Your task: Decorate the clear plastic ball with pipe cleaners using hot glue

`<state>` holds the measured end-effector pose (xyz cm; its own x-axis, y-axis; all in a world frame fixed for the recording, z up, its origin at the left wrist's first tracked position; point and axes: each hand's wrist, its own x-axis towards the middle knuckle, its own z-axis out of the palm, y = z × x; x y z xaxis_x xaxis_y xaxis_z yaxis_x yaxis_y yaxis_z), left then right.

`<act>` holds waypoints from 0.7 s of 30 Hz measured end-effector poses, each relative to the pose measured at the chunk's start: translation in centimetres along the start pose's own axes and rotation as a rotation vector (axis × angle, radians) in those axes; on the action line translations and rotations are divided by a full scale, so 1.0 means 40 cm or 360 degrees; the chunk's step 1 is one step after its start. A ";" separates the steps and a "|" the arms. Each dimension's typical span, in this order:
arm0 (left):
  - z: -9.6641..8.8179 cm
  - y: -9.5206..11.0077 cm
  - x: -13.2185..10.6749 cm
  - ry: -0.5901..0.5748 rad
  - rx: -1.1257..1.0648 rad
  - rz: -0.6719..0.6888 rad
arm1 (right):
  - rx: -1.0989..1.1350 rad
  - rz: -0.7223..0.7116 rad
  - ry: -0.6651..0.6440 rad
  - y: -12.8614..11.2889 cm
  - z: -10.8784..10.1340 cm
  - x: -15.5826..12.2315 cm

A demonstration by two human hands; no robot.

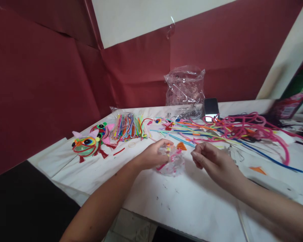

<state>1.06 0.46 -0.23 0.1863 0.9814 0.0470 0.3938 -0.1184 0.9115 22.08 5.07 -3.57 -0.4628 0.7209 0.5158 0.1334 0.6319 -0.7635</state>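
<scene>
My left hand (153, 156) is closed around a clear, crinkled plastic piece (174, 166) with pink strips on it, held just above the white table. Whether it is a cup, a bottle part or a bag, I cannot tell. To its right, apart from the plastic, my right hand (214, 163) has its fingers curled with the thumb pressed against them. Anything in that pinch is too small or hidden to make out. Behind the plastic lies an orange felt piece (181, 146). Another orange piece (258, 170) rests near my right wrist.
Two colourful animal-head crafts with red tassels (85, 147) stand at the left. Beside them is a bag of pipe cleaners (127, 126). Loose pink pipe cleaners (252, 121) tangle at the right, near a small black device (211, 107). A clear plastic bag (185, 87) stands behind.
</scene>
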 end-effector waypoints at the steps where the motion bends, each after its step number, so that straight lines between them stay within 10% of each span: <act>1: -0.001 -0.001 0.001 0.0005 -0.0005 -0.0006 | 0.0112 0.0067 -0.0029 0.005 -0.002 0.005; 21: -0.023 -0.035 0.012 -0.0019 -0.0093 0.0023 | 0.0230 0.0292 -0.0087 -0.012 -0.019 0.024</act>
<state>-0.23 1.23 -1.10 0.2023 0.9777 0.0558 0.3380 -0.1232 0.9331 22.22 5.68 -2.39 -0.4897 0.8011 0.3442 0.0949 0.4414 -0.8923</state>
